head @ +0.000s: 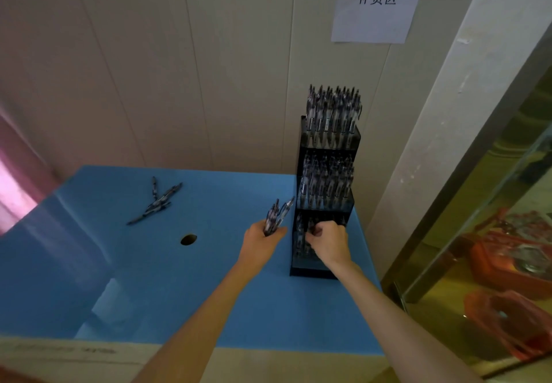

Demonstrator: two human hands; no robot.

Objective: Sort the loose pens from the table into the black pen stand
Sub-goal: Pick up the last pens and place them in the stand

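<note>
Left hand (260,237) grips a bunch of clear-barrel pens (276,215) beside the tiered black plastic pen stand (325,197); right hand (328,240) curled at its lowest tier, pinch unclear. Loose pens (156,201) lie well left.

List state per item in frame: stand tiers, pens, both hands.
Black three-tier pen stand: upright at the blue table's right edge.
Top tier: packed with upright pens.
Middle tier: packed with upright pens.
Bottom tier: partly filled.
Left hand: grips a bundle of pens, tips up.
Right hand: fingers curled at the bottom tier, apparently pinching a pen.
Loose pens: lying crossed, far left on the blue table.
</note>
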